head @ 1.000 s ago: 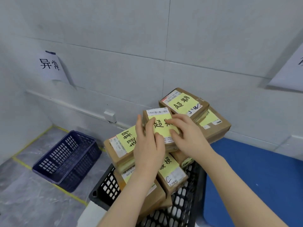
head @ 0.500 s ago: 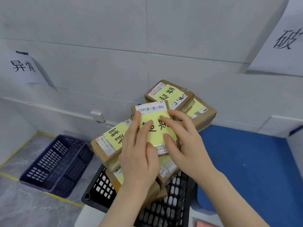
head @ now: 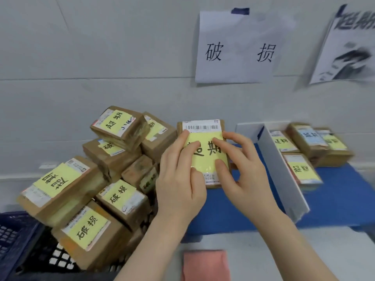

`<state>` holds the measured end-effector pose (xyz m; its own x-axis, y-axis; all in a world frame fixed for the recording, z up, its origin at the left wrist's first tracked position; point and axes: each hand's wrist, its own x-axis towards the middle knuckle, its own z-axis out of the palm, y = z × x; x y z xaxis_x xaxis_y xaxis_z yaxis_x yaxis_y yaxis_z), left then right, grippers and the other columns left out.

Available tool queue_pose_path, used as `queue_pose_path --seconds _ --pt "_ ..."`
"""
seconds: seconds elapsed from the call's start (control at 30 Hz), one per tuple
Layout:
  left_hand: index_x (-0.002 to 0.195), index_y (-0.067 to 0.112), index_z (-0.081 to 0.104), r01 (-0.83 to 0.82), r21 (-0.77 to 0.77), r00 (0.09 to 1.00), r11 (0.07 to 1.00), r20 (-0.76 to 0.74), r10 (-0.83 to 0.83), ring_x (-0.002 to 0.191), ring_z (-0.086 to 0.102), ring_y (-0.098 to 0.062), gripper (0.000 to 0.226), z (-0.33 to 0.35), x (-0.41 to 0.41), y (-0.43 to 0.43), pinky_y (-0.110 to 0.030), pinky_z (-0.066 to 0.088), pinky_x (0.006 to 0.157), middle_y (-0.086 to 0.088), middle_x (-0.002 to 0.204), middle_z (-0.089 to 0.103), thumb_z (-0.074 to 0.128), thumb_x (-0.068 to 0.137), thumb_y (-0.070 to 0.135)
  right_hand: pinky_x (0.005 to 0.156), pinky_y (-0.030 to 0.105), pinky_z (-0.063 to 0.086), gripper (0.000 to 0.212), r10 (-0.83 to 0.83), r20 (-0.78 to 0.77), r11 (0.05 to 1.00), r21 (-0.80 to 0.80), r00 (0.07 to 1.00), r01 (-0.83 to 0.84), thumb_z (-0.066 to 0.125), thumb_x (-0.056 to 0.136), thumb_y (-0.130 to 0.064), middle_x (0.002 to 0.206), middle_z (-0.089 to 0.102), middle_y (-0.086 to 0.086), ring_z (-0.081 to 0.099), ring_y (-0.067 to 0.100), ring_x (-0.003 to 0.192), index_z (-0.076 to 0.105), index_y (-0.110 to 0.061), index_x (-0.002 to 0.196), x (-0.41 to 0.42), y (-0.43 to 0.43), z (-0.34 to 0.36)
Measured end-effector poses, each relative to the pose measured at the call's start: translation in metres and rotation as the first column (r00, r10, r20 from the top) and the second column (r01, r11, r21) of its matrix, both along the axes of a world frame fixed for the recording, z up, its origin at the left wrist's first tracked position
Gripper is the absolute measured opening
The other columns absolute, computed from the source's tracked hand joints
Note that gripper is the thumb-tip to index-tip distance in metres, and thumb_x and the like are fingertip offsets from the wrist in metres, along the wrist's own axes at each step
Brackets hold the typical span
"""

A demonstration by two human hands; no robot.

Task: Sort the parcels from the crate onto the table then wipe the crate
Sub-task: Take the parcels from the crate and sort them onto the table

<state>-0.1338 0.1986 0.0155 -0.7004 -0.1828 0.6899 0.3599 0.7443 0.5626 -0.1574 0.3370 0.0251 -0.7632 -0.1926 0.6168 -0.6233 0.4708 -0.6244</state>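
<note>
Parcel (head: 204, 153), a flat brown one with a yellow note reading 超期, is held up by both hands over the near edge of the blue counter (head: 233, 209), just right of the heap. The left hand (head: 179, 180) grips its left edge and the right hand (head: 240, 171) its right, fingers curled over the face and partly covering the writing; it seems held flat toward the eye so the label can be read before choosing a bay. A white divider (head: 282, 173) splits the counter: the bay beyond it already holds parcels (head: 302, 169) with what look like matching notes, though these are blurred. The 破损 sign (head: 236, 47) hangs over the nearer bay. The crate (head: 60, 258) is mostly buried under the heap (head: 105, 179) and cut off below. A pink cloth (head: 205, 264), likely for wiping, lies in front, its lower edge out of frame.
</note>
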Motion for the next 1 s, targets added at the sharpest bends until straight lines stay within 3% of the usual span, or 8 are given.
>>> queue_pose_path --seconds 0.17,0.3,0.5,0.8,1.0 --pt "0.121 0.007 0.061 0.073 0.024 0.997 0.997 0.027 -0.074 0.123 0.048 -0.021 0.049 -0.002 0.018 0.102 0.001 0.023 0.096 -0.004 0.142 0.047 0.034 0.080 0.014 0.077 0.020 0.052 0.037 -0.072 -0.047 0.997 0.011 0.996 0.072 0.054 0.090 -0.012 0.133 0.043 -0.004 0.048 -0.007 0.109 0.058 -0.010 0.127 0.025 0.101 -0.002" --pt "0.120 0.010 0.061 0.102 0.034 0.994 0.994 0.029 -0.103 0.122 0.046 -0.018 0.051 -0.006 0.031 0.183 0.002 0.025 0.092 -0.001 0.143 0.047 0.034 0.077 0.014 0.081 0.005 0.043 0.037 -0.134 -0.059 0.990 0.037 0.989 0.137 0.055 0.089 -0.012 0.133 0.045 0.000 0.043 -0.014 0.112 0.060 -0.009 0.125 0.045 0.181 -0.005" --pt "0.119 0.007 0.062 0.126 0.038 0.991 0.991 0.049 -0.128 0.121 0.049 -0.022 0.051 -0.006 0.038 0.252 0.003 0.024 0.093 -0.004 0.142 0.048 0.034 0.077 0.014 0.074 0.028 0.056 0.038 -0.163 -0.021 0.987 -0.004 0.986 0.163 0.054 0.090 -0.015 0.135 0.043 -0.005 0.046 -0.003 0.117 0.058 -0.014 0.127 0.055 0.250 -0.010" --pt "0.121 0.011 0.060 0.204 0.026 0.977 0.979 0.058 -0.205 0.121 0.047 -0.020 0.051 -0.011 0.015 0.300 0.003 0.028 0.088 0.001 0.144 0.046 0.033 0.077 0.016 0.078 0.013 0.052 0.037 -0.198 0.005 0.979 -0.036 0.980 0.198 0.054 0.091 -0.018 0.136 0.041 -0.009 0.044 -0.001 0.123 0.057 -0.017 0.128 0.041 0.302 -0.016" --pt "0.123 0.014 0.058 0.273 0.013 0.958 0.962 0.094 -0.273 0.125 0.045 -0.018 0.051 -0.021 -0.007 0.331 0.002 0.029 0.086 0.004 0.146 0.042 0.033 0.079 0.017 0.075 0.013 0.051 0.037 -0.253 0.057 0.965 -0.058 0.966 0.256 0.053 0.091 -0.020 0.134 0.040 -0.014 0.048 0.006 0.120 0.058 -0.019 0.127 0.027 0.332 -0.025"
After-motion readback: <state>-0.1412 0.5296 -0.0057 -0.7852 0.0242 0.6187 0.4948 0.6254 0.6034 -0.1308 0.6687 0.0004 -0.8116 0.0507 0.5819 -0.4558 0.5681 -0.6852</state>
